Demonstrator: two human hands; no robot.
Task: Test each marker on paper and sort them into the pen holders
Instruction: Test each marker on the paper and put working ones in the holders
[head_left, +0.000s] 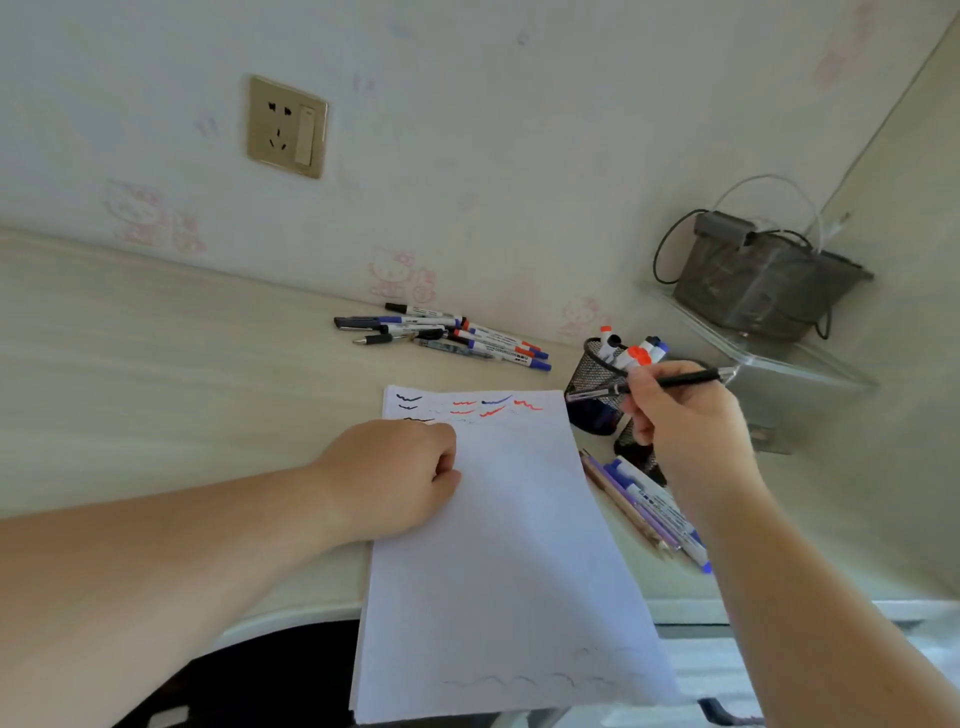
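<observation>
A: What is each hand doing?

B: The right hand (685, 415) pinches a slim black pen (670, 382) in its fingers, raised off the desk (156, 364). The left hand (400, 473) is curled into a loose fist holding nothing, knuckles resting on the upper left part of the paper (498, 561).

A: Which way does the pen lie?

B: Nearly level, long axis running left to right. Its clear tip end points left over the rim of the mesh pen holder (592, 384), and its back end points right toward the glass shelf (769, 358).

A: Start near. What lies where?

B: The paper's near edge overhangs the desk's front edge, with faint wavy lines there. Bare desk spreads to the left of the forearm. To the right of the sheet, a bundle of pens and markers (649, 504) lies slanted, just beside the paper's right edge.

A: Further back?

B: Black, red and blue scribbles (467, 408) cross the sheet's far end. The mesh holder, with red- and blue-capped markers standing in it, is just off the far right corner; a second dark holder (636, 449) shows partly behind the right hand.

A: And farthest?

B: A pile of markers (447, 338) lies near the wall (493, 156), well apart from the paper, with open desk between. A grey basket (758, 286) with cables sits on the shelf, and a socket (287, 126) is on the wall.
</observation>
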